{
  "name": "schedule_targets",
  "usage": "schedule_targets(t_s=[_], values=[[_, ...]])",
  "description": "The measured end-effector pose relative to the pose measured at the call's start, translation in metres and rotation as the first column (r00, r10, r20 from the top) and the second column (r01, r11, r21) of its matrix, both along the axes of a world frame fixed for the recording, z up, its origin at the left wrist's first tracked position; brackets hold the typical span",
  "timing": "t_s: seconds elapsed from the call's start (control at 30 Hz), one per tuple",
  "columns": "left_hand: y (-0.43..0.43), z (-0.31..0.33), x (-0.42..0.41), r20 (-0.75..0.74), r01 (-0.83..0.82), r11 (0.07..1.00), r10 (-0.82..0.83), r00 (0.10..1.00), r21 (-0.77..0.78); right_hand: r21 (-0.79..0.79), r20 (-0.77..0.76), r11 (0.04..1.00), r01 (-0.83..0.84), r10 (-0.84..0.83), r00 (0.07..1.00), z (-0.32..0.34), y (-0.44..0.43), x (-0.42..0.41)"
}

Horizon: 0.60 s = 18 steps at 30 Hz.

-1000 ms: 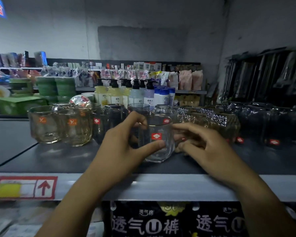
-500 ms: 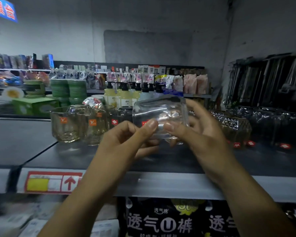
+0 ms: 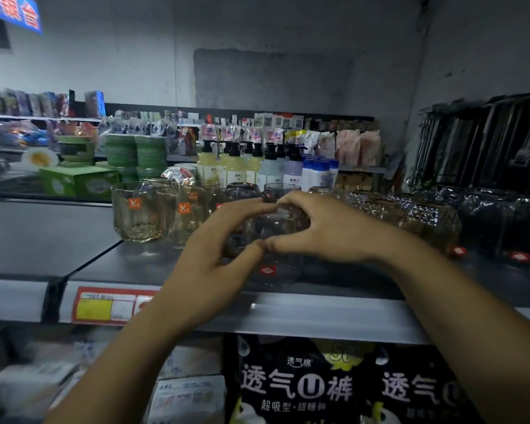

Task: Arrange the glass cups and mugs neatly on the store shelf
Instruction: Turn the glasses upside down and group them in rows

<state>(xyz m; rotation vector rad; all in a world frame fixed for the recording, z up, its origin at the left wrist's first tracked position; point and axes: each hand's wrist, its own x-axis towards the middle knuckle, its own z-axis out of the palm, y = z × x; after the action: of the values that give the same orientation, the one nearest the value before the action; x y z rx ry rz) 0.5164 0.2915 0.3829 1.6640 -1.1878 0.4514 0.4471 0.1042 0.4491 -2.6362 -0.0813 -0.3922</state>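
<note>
— Two amber-tinted, faceted glass cups [image 3: 136,214] with orange labels are standing on the left of the grey metal shelf [image 3: 318,313]. Are the hands touching them?

— No. The left hand [image 3: 218,255] is curling around a clear, smooth-walled glass cup [image 3: 276,264] with a small red label, just right of them, near the front edge of the shelf.

— And the right hand [image 3: 328,231]?

— It is gripping the same cup from the other side. The fingers [image 3: 242,209] of both hands are bending round its upper part, and the thumb tips [image 3: 257,247] are meeting in front of the glass.

— Is it standing?

— Its base is sitting very close to the shelf, but I cannot tell if it is touching. I am judging that the placing step is going on; next the hands are needing to lower it gently, line it up with the row behind and let go.

— What is waiting on the right?

— Some glass cups with a sparkling cut pattern [image 3: 380,209] are standing there, then dark, glossy glassware [image 3: 487,221], too dim to describe.
</note>
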Motion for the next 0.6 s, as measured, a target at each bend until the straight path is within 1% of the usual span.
schedule_targets(t_s=[0.1, 0.17, 0.23, 0.3, 0.33, 0.4, 0.47, 0.53, 0.6], values=[[-0.001, -0.003, 0.002, -0.014, -0.005, 1.0, 0.005, 1.0, -0.012, 0.063, 0.042, 0.998, -0.016, 0.013, 0.999, -0.014, -0.003, -0.007], [-0.002, -0.005, 0.002, -0.006, -0.007, 1.0, 0.007, 1.0, -0.013, 0.082, 0.108, 0.997, 0.006, -0.015, 0.994, -0.024, -0.01, -0.015], [-0.003, -0.008, 0.004, 0.013, -0.026, 0.999, 0.027, 1.0, -0.021, 0.077, 0.271, 0.995, 0.071, -0.089, 0.958, -0.034, -0.02, -0.023], [-0.005, -0.009, 0.006, 0.038, -0.061, 0.997, 0.063, 0.997, -0.041, 0.003, 0.46, 0.985, 0.172, -0.154, 0.874, -0.036, -0.031, -0.027], [-0.007, -0.01, 0.006, 0.058, -0.088, 0.995, 0.091, 0.994, -0.05, -0.032, 0.5, 0.974, 0.226, -0.18, 0.847, -0.034, -0.037, -0.026], [-0.009, -0.011, 0.006, 0.11, -0.155, 0.986, 0.161, 0.981, -0.058, -0.113, 0.483, 0.936, 0.334, -0.242, 0.842, -0.028, -0.047, -0.02], [-0.012, -0.012, 0.003, 0.152, -0.217, 0.975, 0.223, 0.963, -0.052, -0.226, 0.411, 0.883, 0.412, -0.297, 0.862, -0.023, -0.055, -0.011], [-0.016, -0.011, -0.002, 0.178, -0.259, 0.964, 0.266, 0.948, -0.06, -0.309, 0.339, 0.858, 0.411, -0.305, 0.89, -0.018, -0.056, -0.003], [-0.021, -0.007, -0.01, 0.217, -0.28, 0.955, 0.294, 0.931, -0.093, -0.315, 0.318, 0.871, 0.377, -0.278, 0.906, -0.013, -0.054, 0.002]])
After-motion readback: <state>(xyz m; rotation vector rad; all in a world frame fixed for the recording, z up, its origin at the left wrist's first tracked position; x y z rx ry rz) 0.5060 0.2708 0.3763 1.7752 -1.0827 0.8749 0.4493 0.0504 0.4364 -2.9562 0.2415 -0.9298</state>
